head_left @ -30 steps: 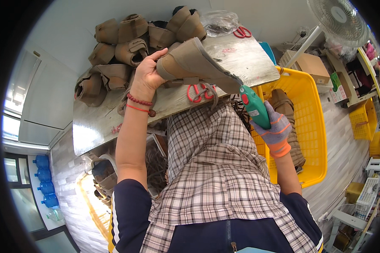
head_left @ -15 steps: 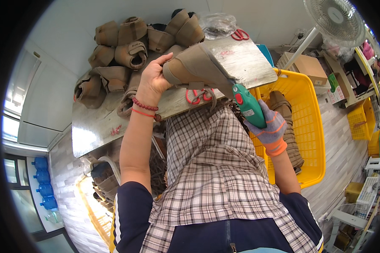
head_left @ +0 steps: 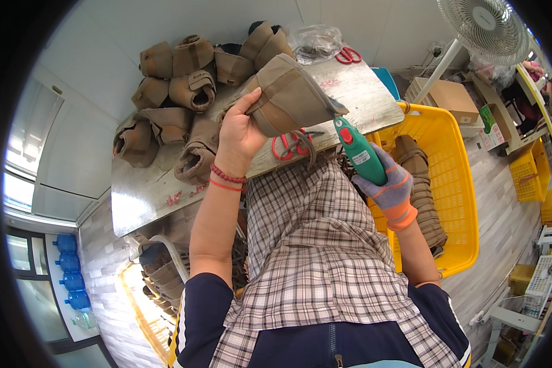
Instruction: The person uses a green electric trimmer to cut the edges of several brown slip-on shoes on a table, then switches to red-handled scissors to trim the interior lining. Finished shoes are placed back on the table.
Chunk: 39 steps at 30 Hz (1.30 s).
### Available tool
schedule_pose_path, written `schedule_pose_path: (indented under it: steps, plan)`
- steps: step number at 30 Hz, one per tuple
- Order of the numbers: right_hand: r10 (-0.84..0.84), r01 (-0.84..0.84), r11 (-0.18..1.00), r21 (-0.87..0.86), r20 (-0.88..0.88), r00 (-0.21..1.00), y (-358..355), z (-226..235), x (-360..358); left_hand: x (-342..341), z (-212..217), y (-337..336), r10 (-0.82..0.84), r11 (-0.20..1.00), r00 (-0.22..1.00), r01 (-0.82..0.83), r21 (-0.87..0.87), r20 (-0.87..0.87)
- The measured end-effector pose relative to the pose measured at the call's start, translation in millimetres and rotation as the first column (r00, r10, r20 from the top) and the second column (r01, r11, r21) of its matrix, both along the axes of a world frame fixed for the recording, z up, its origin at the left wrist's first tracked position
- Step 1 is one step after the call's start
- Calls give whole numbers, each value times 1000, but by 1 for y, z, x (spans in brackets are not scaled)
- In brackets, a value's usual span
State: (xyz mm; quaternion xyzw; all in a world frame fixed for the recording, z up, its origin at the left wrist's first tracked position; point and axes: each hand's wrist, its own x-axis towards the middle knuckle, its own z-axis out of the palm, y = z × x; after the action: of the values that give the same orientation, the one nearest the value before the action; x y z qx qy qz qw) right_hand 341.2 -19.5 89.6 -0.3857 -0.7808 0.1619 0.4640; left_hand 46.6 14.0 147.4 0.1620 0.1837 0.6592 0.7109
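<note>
My left hand (head_left: 241, 132), bare with red bracelets at the wrist, grips a brown padded fabric cuff (head_left: 291, 95) at its left end, above the table's near edge. Dark lining shows at the cuff's right end. Closed round a green handheld power tool (head_left: 360, 150) with a red button is my right hand (head_left: 389, 187), in a grey and orange glove. The tool's tip lies just below the cuff's right corner; its cutting end is hard to make out. Red-handled scissors (head_left: 282, 147) and a dark strip (head_left: 311, 153) show at the table edge, below the cuff.
Several similar brown cuffs (head_left: 193, 55) are piled on the worn table (head_left: 141, 208). At its back are a clear plastic bag (head_left: 316, 43) and other red-handled scissors (head_left: 348, 56). A yellow basket (head_left: 463, 184) holding stacked brown pieces stands right. Beyond is a fan (head_left: 484, 27).
The cuff has been turned and tilted in my left hand, its right edge lifting away from the tool tip. My left hand has shifted slightly right and down. The right hand keeps its grip.
</note>
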Motion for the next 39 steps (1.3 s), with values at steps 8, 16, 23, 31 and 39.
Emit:
schedule_pose_path:
  steps: [8, 16, 23, 31, 39]
  plan:
    - [11, -111, 923, -368, -264, 965, -4, 10, -6, 18, -1, -10, 50, 975, 974, 0, 222, -219]
    - [-33, -100, 911, -401, -312, 950, 2, 10, -9, 27, -18, -14, 152, 949, 810, 41, 313, -566]
    - [-65, -101, 906, -411, -371, 926, 6, 11, -9, 29, -46, -10, 265, 918, 466, 146, 369, -844]
    - [-126, -178, 820, -544, -475, 871, 7, 22, -5, 31, -55, -5, 707, 698, -222, 369, 613, -671]
    - [-188, -277, 736, -617, -579, 793, 9, 35, -1, 36, -60, -8, 755, 652, -350, 489, 580, -554]
